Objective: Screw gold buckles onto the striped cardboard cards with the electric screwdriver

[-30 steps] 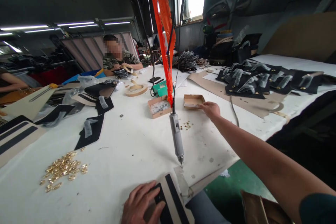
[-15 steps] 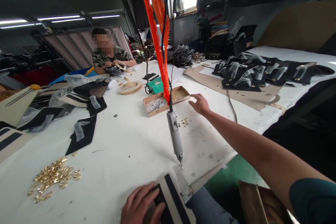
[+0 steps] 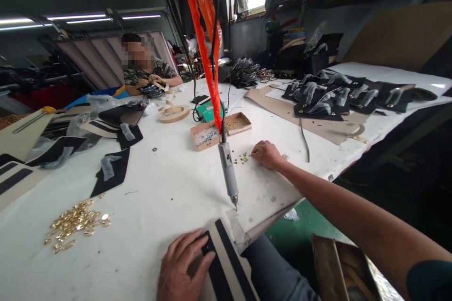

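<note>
The left hand [image 3: 183, 265], fingers spread, rests on a striped panel [image 3: 224, 263]; gold fittings [image 3: 243, 157] lie beside the right hand [image 3: 267, 154], fingers curled, pinch unclear.

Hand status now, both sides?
Left hand: open, fingers laid over the striped panel.
Right hand: fingers curled beside the small gold pieces; cannot tell if it holds anything.

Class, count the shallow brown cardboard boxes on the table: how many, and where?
2, mid-table: the left box, holding whitish bits, and beside it the right box, holding gold-coloured pieces. Others may be hidden.
</note>
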`<action>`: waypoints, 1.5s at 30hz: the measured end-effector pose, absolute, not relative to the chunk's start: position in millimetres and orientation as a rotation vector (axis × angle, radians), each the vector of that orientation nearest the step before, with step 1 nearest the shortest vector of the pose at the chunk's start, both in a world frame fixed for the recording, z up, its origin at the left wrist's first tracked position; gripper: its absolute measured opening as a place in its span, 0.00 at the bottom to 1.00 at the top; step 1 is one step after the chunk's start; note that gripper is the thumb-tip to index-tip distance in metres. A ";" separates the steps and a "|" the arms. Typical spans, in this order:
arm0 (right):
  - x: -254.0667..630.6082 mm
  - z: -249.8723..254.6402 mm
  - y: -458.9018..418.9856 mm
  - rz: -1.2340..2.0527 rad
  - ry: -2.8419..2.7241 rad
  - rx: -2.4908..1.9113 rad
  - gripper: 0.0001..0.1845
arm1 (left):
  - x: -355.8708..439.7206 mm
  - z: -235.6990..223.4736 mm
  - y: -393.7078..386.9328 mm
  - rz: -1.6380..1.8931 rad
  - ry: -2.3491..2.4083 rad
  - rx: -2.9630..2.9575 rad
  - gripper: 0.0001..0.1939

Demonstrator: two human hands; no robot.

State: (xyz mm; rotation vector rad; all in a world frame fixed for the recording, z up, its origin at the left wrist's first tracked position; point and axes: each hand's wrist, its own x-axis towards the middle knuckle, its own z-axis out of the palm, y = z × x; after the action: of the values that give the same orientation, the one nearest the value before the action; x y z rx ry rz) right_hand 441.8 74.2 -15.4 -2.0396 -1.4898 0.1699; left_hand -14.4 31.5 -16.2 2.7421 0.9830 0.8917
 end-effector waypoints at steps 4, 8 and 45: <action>440.8 -14.9 73.8 0.163 -1.492 -2.043 0.11 | -14.2 -14.7 30.8 0.890 0.990 2.746 0.13; 436.9 -16.0 71.5 0.164 -1.500 -2.027 0.08 | -14.1 -14.4 31.8 0.917 0.972 2.764 0.13; 443.8 7.7 22.4 0.489 -1.623 -2.057 0.08 | -11.7 -16.9 25.2 0.908 1.019 2.618 0.12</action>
State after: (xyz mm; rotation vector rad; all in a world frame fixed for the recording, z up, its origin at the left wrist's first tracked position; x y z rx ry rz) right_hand 443.8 22.4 7.7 -2.0569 -1.6225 0.4888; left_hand -11.7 25.2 -16.9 2.6184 1.0194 0.9083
